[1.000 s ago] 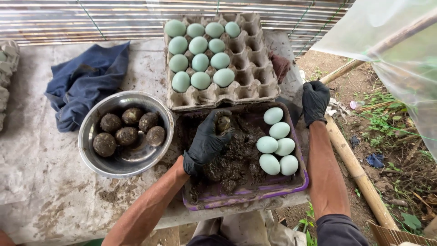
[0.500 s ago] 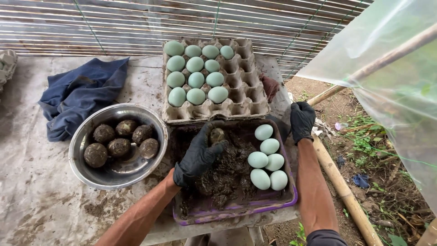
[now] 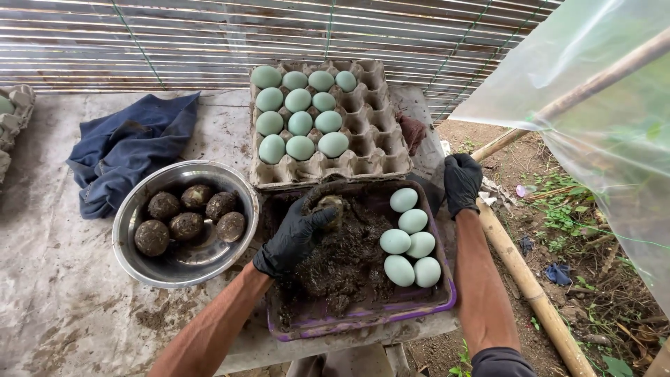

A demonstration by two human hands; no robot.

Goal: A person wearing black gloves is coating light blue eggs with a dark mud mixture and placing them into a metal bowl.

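Mud-smeared egg (image 3: 330, 207) sits gripped in the black-gloved left hand (image 3: 293, 237) over the purple tray (image 3: 363, 321); right hand (image 3: 462, 183) clasps its far rim. Five coated eggs (image 3: 183, 215) fill the steel bowl (image 3: 139, 269); six pale blue eggs (image 3: 412, 237) wait.

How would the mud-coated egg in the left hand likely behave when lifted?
The mud-coated egg looks wet, so probably slippery in the gloved left hand. Rounded, it would likely roll if set down. Its shell is probably fragile, like the clean eggs nearby.
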